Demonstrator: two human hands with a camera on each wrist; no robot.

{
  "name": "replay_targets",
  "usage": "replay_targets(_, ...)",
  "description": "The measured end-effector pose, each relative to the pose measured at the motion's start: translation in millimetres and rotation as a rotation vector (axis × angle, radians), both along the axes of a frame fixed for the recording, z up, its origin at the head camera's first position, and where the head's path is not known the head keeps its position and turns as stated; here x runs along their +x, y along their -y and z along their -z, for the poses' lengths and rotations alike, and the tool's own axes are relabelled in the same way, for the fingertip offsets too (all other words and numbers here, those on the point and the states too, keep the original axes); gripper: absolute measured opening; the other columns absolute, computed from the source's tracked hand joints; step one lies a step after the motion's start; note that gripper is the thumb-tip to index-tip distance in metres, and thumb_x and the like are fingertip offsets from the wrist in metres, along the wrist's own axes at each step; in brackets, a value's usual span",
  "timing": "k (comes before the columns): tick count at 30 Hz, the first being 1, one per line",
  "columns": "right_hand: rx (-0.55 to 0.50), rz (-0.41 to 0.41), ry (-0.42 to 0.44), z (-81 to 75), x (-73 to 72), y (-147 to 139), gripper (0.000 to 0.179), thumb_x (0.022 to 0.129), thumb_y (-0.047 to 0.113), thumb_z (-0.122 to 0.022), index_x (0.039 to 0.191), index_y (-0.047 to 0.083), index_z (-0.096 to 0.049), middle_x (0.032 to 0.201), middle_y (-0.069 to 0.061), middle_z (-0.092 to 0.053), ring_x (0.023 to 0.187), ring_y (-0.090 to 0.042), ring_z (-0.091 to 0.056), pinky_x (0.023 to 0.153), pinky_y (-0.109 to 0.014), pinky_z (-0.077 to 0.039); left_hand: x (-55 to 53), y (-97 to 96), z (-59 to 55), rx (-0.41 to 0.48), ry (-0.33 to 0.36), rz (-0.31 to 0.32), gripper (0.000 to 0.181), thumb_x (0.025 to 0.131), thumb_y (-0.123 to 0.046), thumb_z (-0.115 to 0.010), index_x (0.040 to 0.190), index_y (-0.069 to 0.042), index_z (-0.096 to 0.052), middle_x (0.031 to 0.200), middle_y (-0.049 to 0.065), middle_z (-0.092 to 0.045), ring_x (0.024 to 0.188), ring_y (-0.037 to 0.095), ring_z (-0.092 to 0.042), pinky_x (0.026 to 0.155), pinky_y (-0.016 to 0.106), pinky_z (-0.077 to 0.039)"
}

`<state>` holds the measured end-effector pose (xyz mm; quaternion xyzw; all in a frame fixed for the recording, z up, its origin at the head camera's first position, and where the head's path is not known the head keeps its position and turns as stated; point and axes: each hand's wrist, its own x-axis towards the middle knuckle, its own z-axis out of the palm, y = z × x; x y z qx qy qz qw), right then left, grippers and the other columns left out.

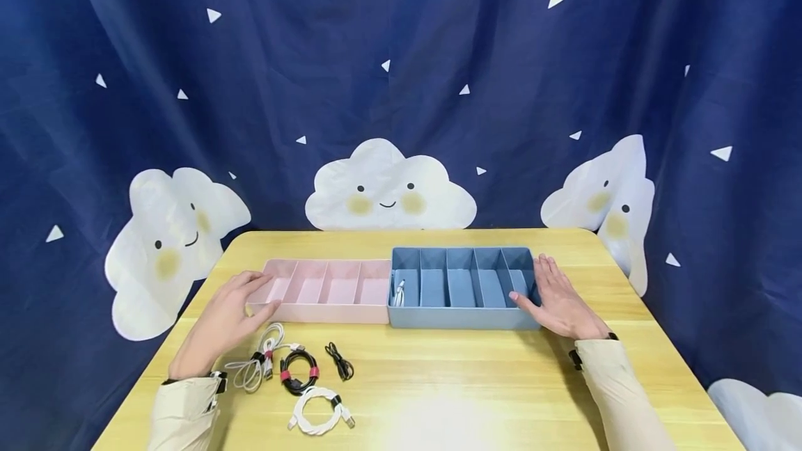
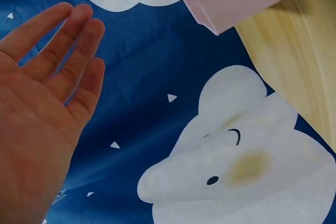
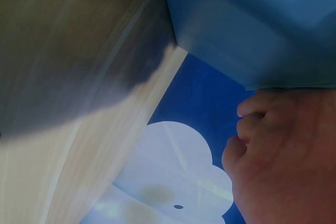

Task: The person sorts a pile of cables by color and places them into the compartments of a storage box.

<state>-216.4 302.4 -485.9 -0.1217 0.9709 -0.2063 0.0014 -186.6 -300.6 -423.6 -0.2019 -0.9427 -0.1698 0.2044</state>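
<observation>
A pink divided box point(image 1: 338, 314) and a blue divided box point(image 1: 464, 319) stand end to end on the table. My left hand point(image 1: 228, 315) is at the pink box's left end, fingers loosely extended and thumb near the front corner. In the left wrist view, that hand's palm and spread fingers hold nothing. My right hand point(image 1: 564, 305) lies along the blue box's right end, fingers straight and thumb over the front rim. The right wrist view has the hand against the blue wall point(image 3: 236, 30). A white cable point(image 1: 399, 292) lies in the blue box's leftmost compartment.
On the wooden table point(image 1: 501, 381), front left, lie a bundled grey-white cable point(image 1: 252, 371), a coiled black cable point(image 1: 298, 372) with red ties, a small black cable point(image 1: 340, 360) and a coiled white cable point(image 1: 316, 410). A dark blue curtain point(image 1: 401, 103) hangs behind.
</observation>
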Motion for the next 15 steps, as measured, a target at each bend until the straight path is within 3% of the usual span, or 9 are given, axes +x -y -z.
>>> replay_targets(15, -0.004, -0.001, 0.015, -0.1, -1.4, -3.2, 0.103, 0.102, 0.061, -0.049, 0.160, -0.013, -0.006, 0.170, -0.033, 0.000, 0.159, -0.050, 0.000, 0.126, -0.066, -0.009, 13.0, 9.1, 22.1, -0.008, 0.049, 0.007, 0.050, 0.087, -0.020, -0.079, 0.126, 0.008, -0.068, 0.117, 0.018, -0.069, 0.109, 0.040, -0.066, 0.094, 0.058, -0.051)
